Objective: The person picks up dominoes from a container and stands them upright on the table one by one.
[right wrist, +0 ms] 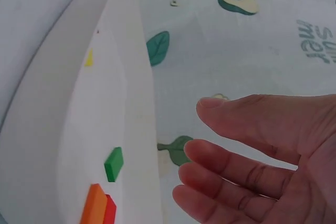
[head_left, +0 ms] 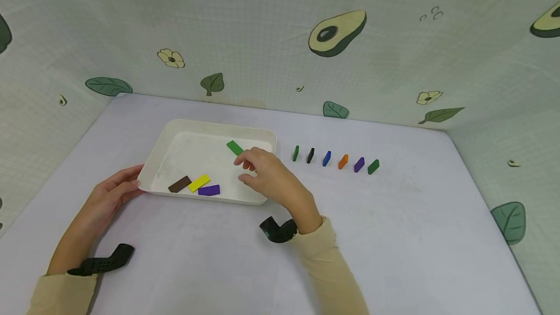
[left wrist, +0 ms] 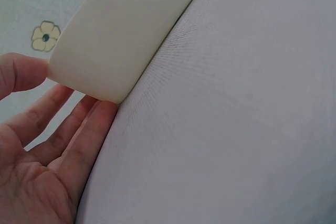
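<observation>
A white rectangular tray [head_left: 205, 128] sits left of centre. My left hand [head_left: 111, 196] touches its near left corner; in the left wrist view, thumb and nearly straight fingers rest against the tray's wall [left wrist: 121, 35]. Above the tray's right part is my right hand [head_left: 271, 174], thumb and fingers apart with nothing between them. A green block [head_left: 235, 148] lies in the tray by its fingertips. Along the near wall lie brown [head_left: 180, 184], yellow [head_left: 199, 183] and purple [head_left: 209, 190] blocks. The right wrist view also shows an orange block [right wrist: 93, 205] and a red block [right wrist: 109, 211], hidden from the head view.
Right of the tray, several thin blocks stand on edge in a row, from a green block [head_left: 296, 153] through a blue one [head_left: 326, 158] to another green one [head_left: 374, 166]. A patterned cloth [head_left: 262, 38] hangs behind the white table [head_left: 415, 237].
</observation>
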Available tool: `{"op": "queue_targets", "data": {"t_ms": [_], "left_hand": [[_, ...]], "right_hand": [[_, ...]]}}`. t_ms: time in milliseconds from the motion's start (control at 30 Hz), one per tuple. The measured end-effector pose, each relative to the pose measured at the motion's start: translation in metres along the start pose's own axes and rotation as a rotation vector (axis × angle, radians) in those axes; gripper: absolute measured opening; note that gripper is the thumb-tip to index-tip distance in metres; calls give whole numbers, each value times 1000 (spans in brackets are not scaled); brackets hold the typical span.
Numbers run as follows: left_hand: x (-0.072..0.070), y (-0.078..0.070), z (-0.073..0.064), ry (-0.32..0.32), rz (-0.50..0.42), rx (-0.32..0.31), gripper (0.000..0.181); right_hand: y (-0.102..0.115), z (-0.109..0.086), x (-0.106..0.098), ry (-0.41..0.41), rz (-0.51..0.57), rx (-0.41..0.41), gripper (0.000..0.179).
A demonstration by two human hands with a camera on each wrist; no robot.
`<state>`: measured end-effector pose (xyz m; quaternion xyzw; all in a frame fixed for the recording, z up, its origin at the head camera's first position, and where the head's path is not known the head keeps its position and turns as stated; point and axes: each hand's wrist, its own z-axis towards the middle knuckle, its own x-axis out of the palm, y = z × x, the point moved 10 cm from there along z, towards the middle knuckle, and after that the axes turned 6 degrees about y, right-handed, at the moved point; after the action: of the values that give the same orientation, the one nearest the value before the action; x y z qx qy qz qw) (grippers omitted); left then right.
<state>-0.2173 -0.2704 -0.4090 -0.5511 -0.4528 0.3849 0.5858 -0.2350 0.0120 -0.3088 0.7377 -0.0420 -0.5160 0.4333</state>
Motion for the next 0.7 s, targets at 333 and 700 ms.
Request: {"op": "queue_targets", "data": {"t_ms": [333,700], "left_hand": [[1,-2,0,16,-11,16,37],[0,-2,0,1,19,-2,37]], "right_hand": [[-8,16,32,98,-8,49,28],[-13,27,54,143,-66,47,28]]}}
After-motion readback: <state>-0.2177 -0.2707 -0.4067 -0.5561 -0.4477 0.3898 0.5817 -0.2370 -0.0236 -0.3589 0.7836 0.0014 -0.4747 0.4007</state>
